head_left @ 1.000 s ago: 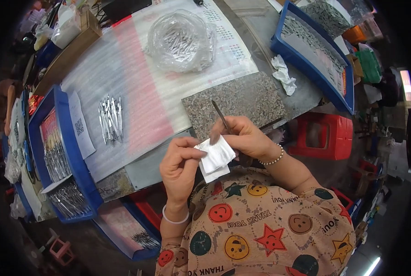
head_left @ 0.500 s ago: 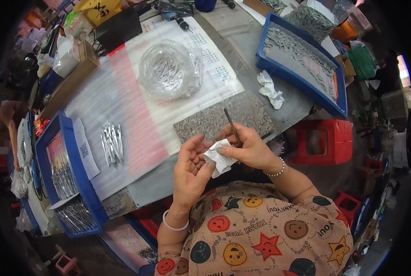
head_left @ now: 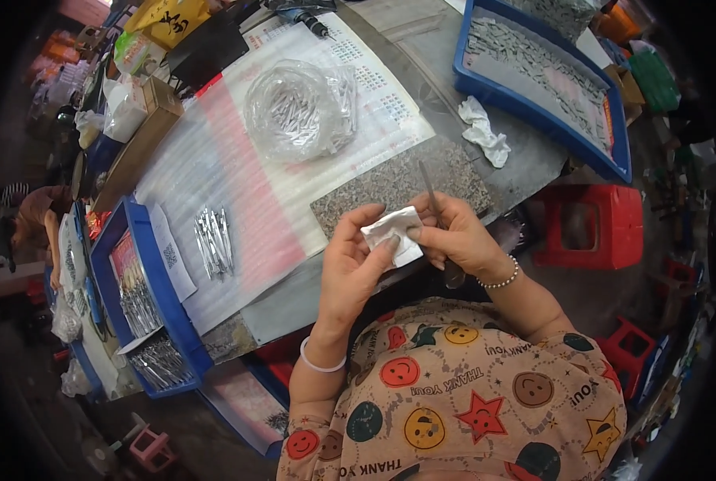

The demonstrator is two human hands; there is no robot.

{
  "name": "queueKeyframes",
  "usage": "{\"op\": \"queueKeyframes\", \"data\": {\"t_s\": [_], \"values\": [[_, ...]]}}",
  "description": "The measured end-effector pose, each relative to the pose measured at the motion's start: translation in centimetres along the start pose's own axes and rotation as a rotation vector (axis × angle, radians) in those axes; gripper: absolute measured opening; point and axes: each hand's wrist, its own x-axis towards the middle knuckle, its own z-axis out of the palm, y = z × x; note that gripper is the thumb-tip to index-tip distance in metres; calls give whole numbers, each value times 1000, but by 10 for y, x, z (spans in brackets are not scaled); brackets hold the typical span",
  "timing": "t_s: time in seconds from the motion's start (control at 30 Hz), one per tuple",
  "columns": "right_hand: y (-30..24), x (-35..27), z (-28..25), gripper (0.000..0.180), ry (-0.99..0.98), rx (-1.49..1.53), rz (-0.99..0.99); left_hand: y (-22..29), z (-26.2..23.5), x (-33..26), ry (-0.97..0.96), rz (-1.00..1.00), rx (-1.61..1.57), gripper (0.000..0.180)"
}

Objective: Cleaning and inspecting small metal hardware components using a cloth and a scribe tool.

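Two hands work a white cloth around a thin metal tool above the worktop edge.

The left hand (head_left: 356,260) pinches the folded white cloth (head_left: 392,232) with its fingers closed on it. The right hand (head_left: 458,240) has its fingers wrapped around the slim metal tool (head_left: 432,188), whose tip points up over the speckled stone slab (head_left: 390,188). Cloth and tool meet between the hands. On the worktop (head_left: 294,297) farther off lie a clear bag of metal parts (head_left: 300,108), a loose bundle of metal pieces (head_left: 214,240) and a crumpled rag (head_left: 484,132).
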Motion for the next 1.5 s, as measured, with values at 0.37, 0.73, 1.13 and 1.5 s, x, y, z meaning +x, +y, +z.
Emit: {"op": "queueKeyframes", "data": {"t_s": [0.37, 0.73, 1.13, 1.5], "values": [[-25, 21, -14, 33, 30, -282, -171, -14, -16, -17, -120, 321, -136, 19], [17, 0, 27, 37, -85, -35, -377, -24, 4, -30, -31, 318, 174, 21], [48, -32, 21, 32, 133, -413, -638, -57, 18, -38, 49, 192, 461, 12], [43, -88, -14, 36, 84, -541, -527, -63, 61, -50, 88, 385, 526, 12]]}}
